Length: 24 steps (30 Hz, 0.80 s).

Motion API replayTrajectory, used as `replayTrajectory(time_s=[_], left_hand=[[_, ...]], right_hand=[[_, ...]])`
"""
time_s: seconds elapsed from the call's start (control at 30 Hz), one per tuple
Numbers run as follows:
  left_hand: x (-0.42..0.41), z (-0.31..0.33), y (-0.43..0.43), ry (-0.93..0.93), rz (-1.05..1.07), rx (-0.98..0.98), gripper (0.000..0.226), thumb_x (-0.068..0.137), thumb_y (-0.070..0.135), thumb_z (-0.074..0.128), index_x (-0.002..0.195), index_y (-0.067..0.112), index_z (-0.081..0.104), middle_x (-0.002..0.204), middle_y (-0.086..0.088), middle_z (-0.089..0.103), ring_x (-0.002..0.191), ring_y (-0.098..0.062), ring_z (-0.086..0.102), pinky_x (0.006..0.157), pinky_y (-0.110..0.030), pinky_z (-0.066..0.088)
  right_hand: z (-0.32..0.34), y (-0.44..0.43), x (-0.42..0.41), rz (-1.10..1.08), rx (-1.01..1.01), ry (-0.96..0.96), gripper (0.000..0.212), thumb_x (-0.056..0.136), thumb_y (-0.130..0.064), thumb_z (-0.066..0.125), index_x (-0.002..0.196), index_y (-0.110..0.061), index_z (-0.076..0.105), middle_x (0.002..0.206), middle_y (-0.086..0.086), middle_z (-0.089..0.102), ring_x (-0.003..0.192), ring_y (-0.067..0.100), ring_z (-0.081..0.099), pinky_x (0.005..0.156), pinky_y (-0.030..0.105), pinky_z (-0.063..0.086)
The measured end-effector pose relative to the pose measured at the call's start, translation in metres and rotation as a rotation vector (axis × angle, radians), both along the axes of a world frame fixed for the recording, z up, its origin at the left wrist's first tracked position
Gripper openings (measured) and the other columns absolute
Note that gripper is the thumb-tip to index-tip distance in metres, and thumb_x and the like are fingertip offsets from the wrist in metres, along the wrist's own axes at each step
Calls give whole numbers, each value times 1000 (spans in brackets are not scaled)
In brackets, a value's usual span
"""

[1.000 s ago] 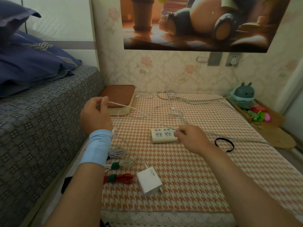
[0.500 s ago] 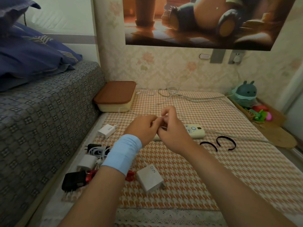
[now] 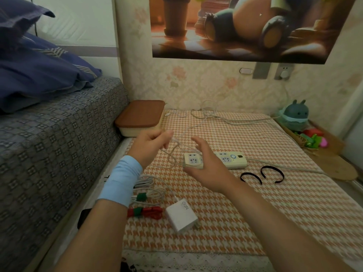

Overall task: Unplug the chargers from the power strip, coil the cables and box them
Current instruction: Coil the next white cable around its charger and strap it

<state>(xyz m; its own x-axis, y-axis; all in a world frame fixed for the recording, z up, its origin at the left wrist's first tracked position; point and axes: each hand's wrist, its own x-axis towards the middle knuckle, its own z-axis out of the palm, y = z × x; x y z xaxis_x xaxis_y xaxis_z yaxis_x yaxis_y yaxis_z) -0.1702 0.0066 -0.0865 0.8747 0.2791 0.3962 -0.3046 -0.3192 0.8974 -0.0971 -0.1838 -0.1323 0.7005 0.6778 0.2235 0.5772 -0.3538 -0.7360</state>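
Thin white cable [image 3: 170, 158]: slack, one loose loop hanging below the left hand [image 3: 150, 146], which pinches it in curled fingers. Its far run trails toward the wall. Right hand [image 3: 206, 165]: fingers spread and straight, holding nothing, over the left end of the cream power strip [image 3: 233, 160] at mid-counter [image 3: 255, 222]. White charger [image 3: 181, 214] lies near, prongs to the right. Brown-lidded box [image 3: 140, 116] sits far left, lid on.
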Motion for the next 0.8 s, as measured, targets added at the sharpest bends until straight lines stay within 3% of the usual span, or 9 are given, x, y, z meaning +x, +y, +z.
replayTrajectory(time_s=[0.07, 0.13, 0.17, 0.23, 0.3, 0.47, 0.57, 0.67, 0.8], left_hand=[[-3, 2, -2, 86, -91, 92, 42, 91, 37, 62, 55, 18, 62, 59, 6, 57, 65, -10, 53, 73, -26, 45], [-4, 5, -6, 90, -88, 187, 37, 93, 29, 62, 59, 16, 67, 62, 5, 63, 66, -8, 59, 72, -20, 47], [-3, 6, -6, 53, -40, 242, 34, 92, 28, 63, 60, 17, 68, 63, 3, 64, 65, -9, 60, 70, -21, 47], [1, 6, -1, -28, 168, 388, 35, 91, 34, 65, 59, 22, 67, 65, 0, 61, 63, -11, 57, 66, -28, 46], [4, 3, 9, -101, 429, 549, 39, 91, 45, 60, 59, 23, 65, 65, 1, 55, 62, -14, 53, 62, -32, 44], [9, -8, 24, -206, 823, 686, 47, 90, 49, 50, 67, 14, 70, 68, -4, 56, 65, -26, 51, 66, -35, 37], [12, -9, 26, -161, 951, 449, 47, 91, 47, 49, 70, 9, 69, 72, -8, 57, 71, -30, 52, 70, -37, 38], [14, -14, 28, -157, 997, 214, 49, 91, 49, 48, 71, 9, 69, 75, -5, 54, 75, -32, 55, 77, -44, 47], [18, -18, 23, -133, 1061, 10, 58, 89, 58, 40, 76, 11, 71, 79, -5, 56, 79, -31, 57, 81, -51, 49]], right_hand=[[6, 9, -5, 70, 69, 15, 72, 95, -39, 67, 151, -51, 24, 157, -29, 30, 142, -10, 28, 111, 21, 28], [12, 17, -13, 129, 98, 88, 35, 102, -32, 58, 135, -41, 53, 127, -39, 55, 114, -24, 46, 96, 12, 36], [15, 20, -15, 150, 134, 145, 18, 105, -29, 53, 117, -30, 66, 106, -33, 68, 99, -18, 59, 88, 17, 44], [18, 22, -18, 142, 196, 212, 31, 108, -25, 45, 91, -12, 68, 77, -4, 76, 74, 8, 70, 77, 33, 54], [21, 17, -18, 114, 169, 249, 33, 107, -27, 48, 85, -9, 64, 56, 4, 65, 51, 17, 59, 59, 33, 51], [25, 2, -1, 125, -88, 209, 32, 97, -36, 65, 73, -17, 74, 70, 4, 73, 57, 22, 55, 60, 38, 50], [27, -6, 4, 138, -221, 143, 24, 95, -36, 66, 80, -22, 78, 70, -3, 70, 60, 18, 57, 64, 36, 48], [23, -12, 8, 49, -282, 130, 23, 96, -33, 63, 86, -16, 76, 85, 8, 74, 66, 17, 61, 65, 33, 50], [23, -13, 9, -9, -270, 72, 32, 103, -33, 52, 83, -23, 75, 82, 3, 76, 72, 25, 68, 70, 43, 56]])
